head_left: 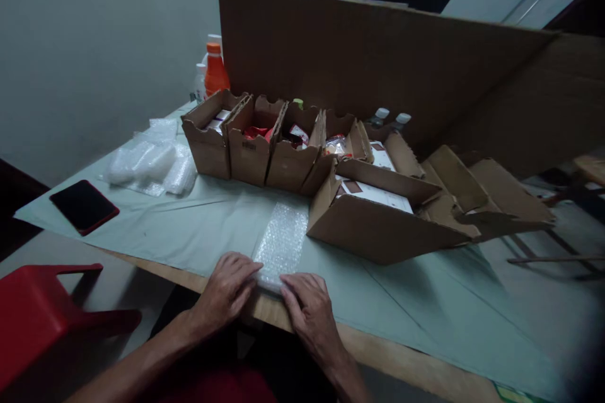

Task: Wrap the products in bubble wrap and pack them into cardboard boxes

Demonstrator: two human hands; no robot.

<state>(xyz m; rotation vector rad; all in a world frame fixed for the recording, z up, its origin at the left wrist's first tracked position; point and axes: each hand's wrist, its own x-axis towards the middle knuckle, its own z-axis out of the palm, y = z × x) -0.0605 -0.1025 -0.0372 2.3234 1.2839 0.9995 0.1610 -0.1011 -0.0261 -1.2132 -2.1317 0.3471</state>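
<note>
Our left hand (230, 282) and right hand (308, 301) hold bubble wrap (283, 236) by its near end. Cardboard boxes (249, 160) stand on the counter (212, 220).

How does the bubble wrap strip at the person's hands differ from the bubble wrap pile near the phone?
The strip lies mostly flat, while the pile is a loose, rumpled heap. The strip is narrow; the pile spreads wider, with overlapping pieces. The left hand and right hand touch the strip; neither touches the pile. Both are clear, bubbled plastic on the pale green cloth.
</note>
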